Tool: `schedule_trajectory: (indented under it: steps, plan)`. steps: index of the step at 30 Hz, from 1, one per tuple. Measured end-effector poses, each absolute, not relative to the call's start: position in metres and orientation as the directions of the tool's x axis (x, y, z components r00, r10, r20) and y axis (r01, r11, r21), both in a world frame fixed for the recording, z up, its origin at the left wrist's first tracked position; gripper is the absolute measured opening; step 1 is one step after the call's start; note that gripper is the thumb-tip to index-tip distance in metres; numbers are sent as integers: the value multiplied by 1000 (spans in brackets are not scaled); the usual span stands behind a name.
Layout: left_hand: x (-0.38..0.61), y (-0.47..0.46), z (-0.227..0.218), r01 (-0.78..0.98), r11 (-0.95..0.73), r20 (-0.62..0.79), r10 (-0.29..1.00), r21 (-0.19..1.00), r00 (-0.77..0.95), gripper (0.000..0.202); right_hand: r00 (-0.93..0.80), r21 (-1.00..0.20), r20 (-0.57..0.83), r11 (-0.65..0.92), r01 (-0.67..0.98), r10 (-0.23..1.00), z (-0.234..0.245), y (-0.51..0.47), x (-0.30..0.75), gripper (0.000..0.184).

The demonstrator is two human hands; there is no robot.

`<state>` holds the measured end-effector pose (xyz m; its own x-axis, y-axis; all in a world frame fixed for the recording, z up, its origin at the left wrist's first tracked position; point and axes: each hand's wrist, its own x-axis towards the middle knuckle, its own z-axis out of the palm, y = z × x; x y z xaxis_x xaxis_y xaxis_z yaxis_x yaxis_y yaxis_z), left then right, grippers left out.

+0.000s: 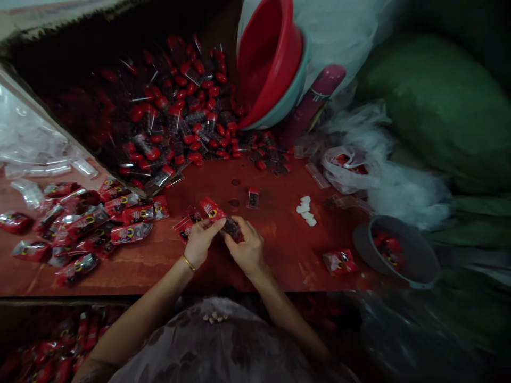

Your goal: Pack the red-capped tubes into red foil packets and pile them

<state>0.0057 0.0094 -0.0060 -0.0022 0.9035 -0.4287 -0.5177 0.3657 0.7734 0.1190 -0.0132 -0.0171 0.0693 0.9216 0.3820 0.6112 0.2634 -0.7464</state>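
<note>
Near the table's front edge my hands meet. My left hand (pixel 199 242) is closed on a red printed plastic pouch (pixel 211 208), thumb on top. My right hand (pixel 248 246) pinches a small clear container with dark contents (pixel 231 227), at the pouch's lower end. Whether the container is partly inside the pouch I cannot tell. More flat red pouches (pixel 184 226) lie under and beside my left hand. Just beyond my hands a single small red-topped container (pixel 253 197) lies on the red-brown table (pixel 275 255).
A large carton (pixel 48 114) spills red-capped clear containers (pixel 191 111). Filled red pouches (pixel 85 223) are piled at left. To the right are white pieces (pixel 306 210), a grey bowl (pixel 415 260) and a red pouch (pixel 340 261). Behind stand a red basin (pixel 271 58) and a flask (pixel 313 103).
</note>
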Motion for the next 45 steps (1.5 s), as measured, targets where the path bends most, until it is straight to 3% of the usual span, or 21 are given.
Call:
schedule_trajectory:
  steps: [6,13,15,19,23,25,28,31,33,37,38,40,42,44,45]
  plan:
    - [14,5,-11,-531,256,-350,933,808,-81,32,145,-892,235,154,424,961,-22,-11,107,25]
    - [10,11,3,-579,256,-364,928,774,-77,36,89,-887,274,216,409,958,-18,-10,109,34]
    - [6,13,8,-615,281,-410,909,737,-76,39,48,-929,209,184,321,977,-18,-12,112,36]
    - [5,10,8,-635,351,-450,893,688,6,40,7,-999,11,11,51,1000,-22,-10,116,19]
    - [7,3,1,-602,396,-440,894,694,81,40,43,-997,-33,-30,-69,999,-29,-2,112,21]
    - [4,1,-2,-604,411,-445,889,682,103,38,96,-999,20,17,36,995,-32,2,107,24]
    - [-9,0,-3,-602,478,-488,858,639,164,38,103,-937,181,139,319,978,-32,7,99,26]
    - [-36,2,2,-602,500,-549,827,623,119,29,-66,-751,326,300,588,943,-23,18,105,26]
    - [-65,7,10,-669,395,-561,827,630,-40,18,-128,-573,366,332,750,922,-17,31,121,33]
    - [-129,20,28,-745,-115,-439,745,657,-502,38,17,-312,224,56,949,974,-17,54,165,41]
    - [-139,22,30,-727,-186,-386,747,661,-541,42,22,-283,169,27,959,985,-20,56,172,41]
    - [-146,23,29,-682,-171,-330,776,711,-538,50,-16,-256,114,45,966,993,-27,54,179,42]
    - [-135,22,21,-521,-16,-285,823,853,-492,50,-61,-254,133,93,963,989,-32,45,176,43]
    - [-111,21,7,-101,82,-118,895,992,-431,43,-76,-275,178,124,953,981,-35,34,165,42]
    - [-97,21,-1,175,65,1,935,982,-355,42,-84,-297,197,141,944,977,-36,29,159,40]
